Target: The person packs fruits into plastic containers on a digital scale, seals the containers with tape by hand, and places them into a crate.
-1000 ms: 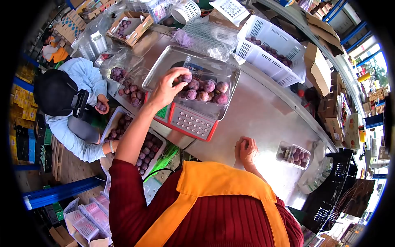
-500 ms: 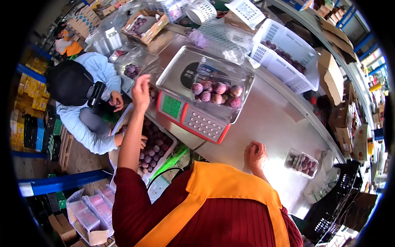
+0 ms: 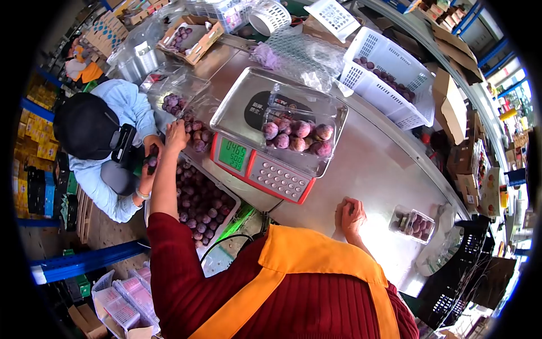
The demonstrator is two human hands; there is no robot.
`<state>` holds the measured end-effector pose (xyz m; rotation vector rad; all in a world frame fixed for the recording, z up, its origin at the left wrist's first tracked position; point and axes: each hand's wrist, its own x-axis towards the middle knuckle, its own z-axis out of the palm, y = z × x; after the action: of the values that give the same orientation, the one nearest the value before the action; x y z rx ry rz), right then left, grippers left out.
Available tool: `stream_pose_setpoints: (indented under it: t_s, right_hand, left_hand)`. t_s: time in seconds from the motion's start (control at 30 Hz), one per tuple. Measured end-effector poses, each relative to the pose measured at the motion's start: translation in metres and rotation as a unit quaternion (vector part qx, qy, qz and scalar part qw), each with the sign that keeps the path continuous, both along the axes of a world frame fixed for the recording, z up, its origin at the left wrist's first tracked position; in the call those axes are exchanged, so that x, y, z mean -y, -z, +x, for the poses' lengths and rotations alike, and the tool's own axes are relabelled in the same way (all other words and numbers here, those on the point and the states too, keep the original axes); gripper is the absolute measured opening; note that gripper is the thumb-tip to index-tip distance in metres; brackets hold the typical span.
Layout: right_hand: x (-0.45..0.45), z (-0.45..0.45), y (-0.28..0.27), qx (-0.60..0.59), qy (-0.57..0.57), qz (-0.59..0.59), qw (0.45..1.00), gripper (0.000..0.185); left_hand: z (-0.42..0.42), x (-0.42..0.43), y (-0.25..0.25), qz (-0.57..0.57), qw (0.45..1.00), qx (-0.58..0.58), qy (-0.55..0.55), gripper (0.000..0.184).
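My left hand (image 3: 176,135) reaches to the loose plums (image 3: 199,137) left of the scale, fingers bent down among them; what they hold, if anything, is hidden. My right hand (image 3: 353,217) rests loosely curled on the metal table (image 3: 316,226), with nothing visible in it. Between my hands stands a red digital scale (image 3: 282,176) with a lit green display (image 3: 232,154) and a steel pan (image 3: 237,107). On the pan lies an open clear plastic clamshell (image 3: 288,101) with several plums (image 3: 299,134) in it.
A co-worker (image 3: 107,141) sits at the left, holding a plum over a crate of plums (image 3: 206,212). A filled clamshell (image 3: 413,224) lies at the right. A white basket (image 3: 389,79) with plums and a cardboard box (image 3: 191,38) stand at the back.
My left hand has moved down and left, from above the scale's left edge to the loose plums. The display digits differ. The co-worker's hand has left the crate. My right hand stays put.
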<state>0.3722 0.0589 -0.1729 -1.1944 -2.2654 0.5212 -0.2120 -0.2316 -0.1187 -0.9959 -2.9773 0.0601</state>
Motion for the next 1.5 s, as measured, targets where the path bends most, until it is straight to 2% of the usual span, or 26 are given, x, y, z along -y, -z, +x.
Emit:
stream_pose_setpoints:
  t_s: [0.13,0.17,0.27,0.33,0.37,0.4,0.47,0.5,0.6,0.63,0.7,0.73,0.8,0.87,0.93,0.97,1.07,1.1,1.2,1.27,1.33,1.4,1.5]
  right_hand:
    - [0.001,0.001,0.0,0.006,0.009,-0.036,0.999,0.008]
    - [0.001,0.001,0.0,0.007,0.009,-0.036,0.999,0.008]
    - [0.004,0.006,-0.004,0.026,0.013,-0.033,0.999,0.008]
    - [0.002,0.005,0.0,0.024,0.009,-0.014,1.0,0.008]
    - [0.004,0.003,-0.009,0.024,0.008,-0.028,0.999,0.008]
    - [0.004,0.003,-0.004,0.021,0.009,-0.028,0.999,0.007]
    - [0.005,0.002,-0.004,0.016,0.011,-0.005,1.0,0.006]
    - [0.006,0.002,-0.008,0.015,0.015,-0.028,0.999,0.006]
    - [0.005,0.002,-0.005,0.009,0.021,-0.006,1.0,0.004]
    - [0.005,0.001,-0.004,0.008,0.026,-0.008,1.0,0.004]
    - [0.006,0.001,-0.003,0.005,0.034,-0.004,0.999,0.003]
    - [0.006,0.001,-0.004,0.0,0.033,0.0,0.999,0.003]
    - [0.007,0.001,-0.006,-0.011,0.033,0.005,0.999,0.004]
    - [0.007,0.001,-0.006,-0.002,0.038,-0.001,0.999,0.004]
    - [0.007,0.002,-0.006,0.006,0.042,-0.004,0.999,0.005]
    - [0.008,0.001,-0.011,0.004,0.041,-0.015,0.999,0.005]
    - [0.008,0.005,-0.012,-0.016,0.008,0.004,1.0,0.006]
    - [0.011,0.008,-0.012,-0.012,0.017,-0.012,1.0,0.006]
    - [0.007,0.009,-0.017,-0.011,0.02,-0.036,0.999,0.008]
    - [0.001,0.01,-0.012,-0.013,0.022,-0.038,0.999,0.008]
    - [-0.001,0.012,-0.002,-0.019,0.008,-0.041,0.999,0.008]
    - [0.002,0.013,-0.006,-0.036,0.001,-0.027,0.999,0.008]
    - [0.001,0.013,-0.003,-0.051,-0.015,-0.035,0.998,0.006]
  left_hand:
    - [0.027,-0.003,-0.02,0.143,0.987,0.059,0.053,0.052]
    - [0.028,-0.001,-0.016,0.129,0.988,0.035,0.075,0.052]
    - [0.037,-0.004,-0.024,0.083,0.995,0.027,0.042,0.047]
    - [0.027,-0.005,-0.005,0.104,0.994,0.011,0.025,0.032]
    - [0.028,-0.008,-0.012,0.08,0.997,0.005,0.017,0.029]
    - [0.017,-0.007,0.002,0.073,0.997,-0.015,0.016,0.028]
    - [0.017,-0.002,-0.006,0.09,0.995,0.007,0.045,0.035]
    - [0.015,0.001,0.001,0.104,0.993,-0.007,0.048,0.038]
    - [0.031,0.001,-0.021,0.22,0.974,0.023,0.045,0.041]
    - [0.029,0.001,-0.016,0.277,0.96,-0.011,0.047,0.04]
    - [0.028,-0.002,-0.01,0.385,0.918,-0.074,0.054,0.037]
    - [0.031,-0.004,-0.009,0.457,0.889,0.013,0.022,0.035]
    - [0.037,-0.011,-0.01,0.577,0.794,0.188,-0.033,0.03]
    - [0.064,-0.023,-0.035,0.673,0.649,0.349,-0.067,0.026]
    - [0.095,-0.037,-0.054,0.723,0.525,0.447,-0.045,0.026]
    - [0.117,-0.046,-0.073,0.727,0.481,0.487,-0.054,0.026]
    - [0.144,-0.067,-0.091,0.695,0.409,0.591,0.021,0.029]
    - [0.156,-0.078,-0.105,0.678,0.408,0.61,0.043,0.032]
    - [0.176,-0.106,-0.135,0.634,0.486,0.598,0.073,0.042]
    - [0.184,-0.121,-0.154,0.606,0.471,0.636,0.078,0.049]
    - [0.194,-0.134,-0.169,0.585,0.45,0.665,0.113,0.059]
    - [0.206,-0.14,-0.186,0.563,0.445,0.676,0.17,0.061]
    - [0.211,-0.145,-0.2,0.53,0.49,0.651,0.235,0.058]
